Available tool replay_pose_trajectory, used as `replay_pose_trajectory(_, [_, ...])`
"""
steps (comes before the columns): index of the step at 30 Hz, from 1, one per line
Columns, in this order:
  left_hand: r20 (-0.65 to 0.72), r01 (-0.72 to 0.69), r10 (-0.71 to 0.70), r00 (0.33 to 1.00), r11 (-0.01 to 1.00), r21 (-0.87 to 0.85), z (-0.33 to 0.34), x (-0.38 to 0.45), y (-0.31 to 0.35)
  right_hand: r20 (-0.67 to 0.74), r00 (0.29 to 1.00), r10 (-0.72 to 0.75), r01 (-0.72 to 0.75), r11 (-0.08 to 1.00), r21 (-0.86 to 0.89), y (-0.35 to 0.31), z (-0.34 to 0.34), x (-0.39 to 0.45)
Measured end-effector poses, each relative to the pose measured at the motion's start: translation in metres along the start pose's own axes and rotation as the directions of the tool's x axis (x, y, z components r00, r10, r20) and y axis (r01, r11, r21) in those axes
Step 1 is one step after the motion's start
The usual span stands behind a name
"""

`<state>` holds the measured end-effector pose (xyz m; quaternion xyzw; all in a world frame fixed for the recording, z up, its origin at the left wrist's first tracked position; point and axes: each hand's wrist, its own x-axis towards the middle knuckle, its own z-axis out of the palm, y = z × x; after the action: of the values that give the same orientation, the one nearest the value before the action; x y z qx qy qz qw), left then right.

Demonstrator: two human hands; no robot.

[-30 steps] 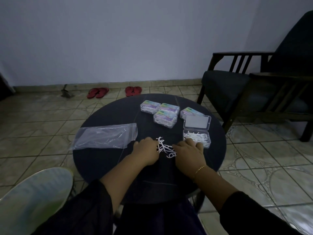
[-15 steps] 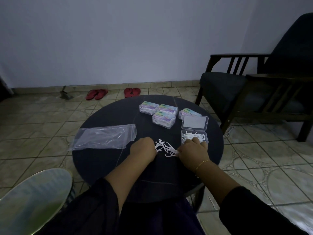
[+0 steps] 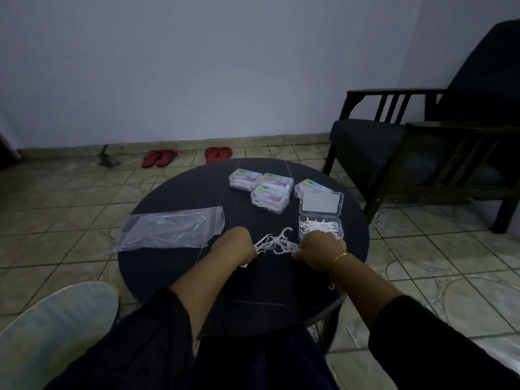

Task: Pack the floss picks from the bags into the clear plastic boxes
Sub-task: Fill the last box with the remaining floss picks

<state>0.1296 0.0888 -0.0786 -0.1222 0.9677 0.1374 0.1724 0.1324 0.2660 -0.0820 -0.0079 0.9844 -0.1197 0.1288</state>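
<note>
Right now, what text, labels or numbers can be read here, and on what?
None legible.
Closed boxes: colourful lid labels with a dark mark, too blurred to read.
Open box, its lid, the bag: no print visible.

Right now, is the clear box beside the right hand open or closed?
Open. The open box shows loose white floss picks inside, and its lid lies flat on the table behind it.

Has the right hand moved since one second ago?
Yes. The right hand shifted slightly toward the open clear plastic box, its knuckles now overlapping that box's near edge.
</note>
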Motion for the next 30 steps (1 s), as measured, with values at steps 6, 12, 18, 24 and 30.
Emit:
replay_pose_trajectory(6, [0.032,0.030,-0.029,0.999,0.999,-0.032,-0.007,0.002,0.002,-0.006,1.000,0.019,-0.019,0.997,0.073,0.006,-0.016,0.002])
replay_pose_trajectory(12, [-0.045,-0.039,0.037,0.998,0.998,-0.044,-0.006,0.008,-0.001,-0.137,0.989,0.060,-0.057,0.998,0.023,0.016,-0.045,0.005])
replay_pose_trajectory(18, [-0.044,-0.081,0.079,0.996,0.996,-0.035,-0.014,0.017,0.003,-0.281,0.960,0.007,-0.031,0.996,-0.083,0.027,-0.056,0.018])
replay_pose_trajectory(24, [-0.009,-0.150,0.153,0.988,0.979,0.135,-0.009,0.020,0.005,-0.241,0.970,-0.017,-0.021,0.988,-0.152,0.036,-0.050,0.023])
replay_pose_trajectory(30, [-0.039,-0.172,0.189,0.981,0.948,0.269,-0.012,0.009,0.011,-0.422,0.902,-0.093,0.090,0.996,-0.026,0.045,-0.038,0.012])
